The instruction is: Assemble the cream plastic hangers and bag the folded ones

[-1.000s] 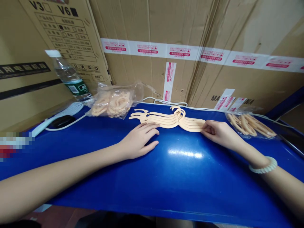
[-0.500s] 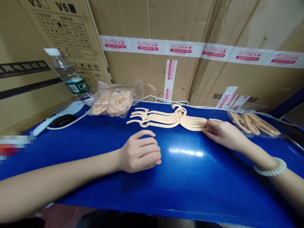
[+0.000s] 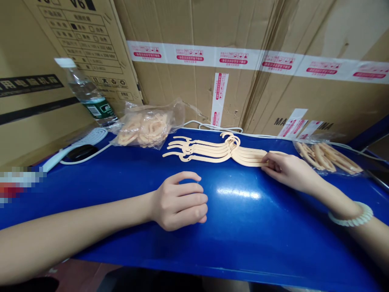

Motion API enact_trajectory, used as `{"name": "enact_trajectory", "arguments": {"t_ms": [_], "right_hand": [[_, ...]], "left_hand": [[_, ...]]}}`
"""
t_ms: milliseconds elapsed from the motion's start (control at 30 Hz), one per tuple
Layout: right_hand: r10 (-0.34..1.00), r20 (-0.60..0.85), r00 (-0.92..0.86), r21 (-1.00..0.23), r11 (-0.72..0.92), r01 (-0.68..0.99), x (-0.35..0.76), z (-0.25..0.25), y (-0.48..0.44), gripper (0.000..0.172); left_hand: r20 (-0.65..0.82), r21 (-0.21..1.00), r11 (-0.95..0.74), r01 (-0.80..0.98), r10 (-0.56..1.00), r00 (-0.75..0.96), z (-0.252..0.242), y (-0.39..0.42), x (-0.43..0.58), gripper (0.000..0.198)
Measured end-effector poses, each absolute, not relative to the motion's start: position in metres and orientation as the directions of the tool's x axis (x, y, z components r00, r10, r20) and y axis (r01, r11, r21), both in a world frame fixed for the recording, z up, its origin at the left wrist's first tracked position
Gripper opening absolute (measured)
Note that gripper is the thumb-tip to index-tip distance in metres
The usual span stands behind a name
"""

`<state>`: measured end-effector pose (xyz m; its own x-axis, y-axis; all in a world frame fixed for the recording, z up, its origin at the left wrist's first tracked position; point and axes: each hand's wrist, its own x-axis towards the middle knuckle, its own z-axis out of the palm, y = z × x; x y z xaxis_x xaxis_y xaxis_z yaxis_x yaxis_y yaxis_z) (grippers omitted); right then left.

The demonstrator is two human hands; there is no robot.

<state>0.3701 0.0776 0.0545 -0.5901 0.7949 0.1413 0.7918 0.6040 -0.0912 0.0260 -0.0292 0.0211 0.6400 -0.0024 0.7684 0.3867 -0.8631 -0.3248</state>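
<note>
Several beige clothes hangers [image 3: 209, 153] lie stacked and slightly fanned on the blue tabletop [image 3: 243, 231], their hooks bunched together in the middle. My right hand [image 3: 284, 168], with a pale beaded bracelet [image 3: 351, 217] on its wrist, pinches the right end of the front hanger. Its fingertips partly cover that end. Nearer to me and left of centre, my left hand [image 3: 180, 200] rests on the table with its fingers loosely curled in. Nothing shows in it, though its palm is turned out of sight. It does not touch the hangers.
A clear plastic bag of beige hanger pieces [image 3: 144, 129] sits at the back left, another bag [image 3: 326, 156] at the back right. A tilted water bottle [image 3: 91, 97], a black oval object [image 3: 81, 152] and a white cable [image 3: 206, 125] lie near cardboard boxes [image 3: 182, 89].
My left hand has dropped slightly toward me, its fingers a little more apart. My right hand keeps its pinch on the hanger. The view has shifted slightly.
</note>
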Motion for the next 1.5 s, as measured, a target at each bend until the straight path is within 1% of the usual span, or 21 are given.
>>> {"name": "enact_trajectory", "arguments": {"t_ms": [367, 667, 767, 900, 1033, 1500], "right_hand": [[0.789, 0.151, -0.595, -0.087, 0.610, 0.788, 0.371, 0.055, 0.077, 0.019], [0.786, 0.136, -0.603, -0.073, 0.615, 0.785, 0.370, 0.056, 0.077, 0.020], [0.787, 0.140, -0.601, -0.080, 0.614, 0.785, 0.371, 0.056, 0.077, 0.019], [0.786, 0.135, -0.603, -0.077, 0.615, 0.785, 0.371, 0.056, 0.077, 0.021], [0.795, 0.118, -0.595, -0.074, 0.604, 0.793, 0.372, 0.055, 0.078, 0.022], [0.806, 0.107, -0.583, -0.067, 0.590, 0.804, 0.372, 0.056, 0.077, 0.021]], "left_hand": [[0.761, -0.338, -0.867, 0.367, -0.022, 0.649, 0.017, -0.029, 0.026, 0.031], [0.761, -0.338, -0.858, 0.388, -0.007, 0.648, 0.017, -0.028, 0.027, 0.023], [0.752, -0.327, -0.866, 0.378, 0.004, 0.659, 0.015, -0.027, 0.027, 0.019], [0.763, -0.294, -0.877, 0.379, 0.023, 0.646, 0.010, -0.025, 0.026, 0.020], [0.774, -0.267, -0.879, 0.395, 0.049, 0.632, 0.005, -0.024, 0.026, 0.017], [0.754, -0.272, -0.861, 0.430, 0.087, 0.651, 0.003, -0.021, 0.026, 0.006]]}}
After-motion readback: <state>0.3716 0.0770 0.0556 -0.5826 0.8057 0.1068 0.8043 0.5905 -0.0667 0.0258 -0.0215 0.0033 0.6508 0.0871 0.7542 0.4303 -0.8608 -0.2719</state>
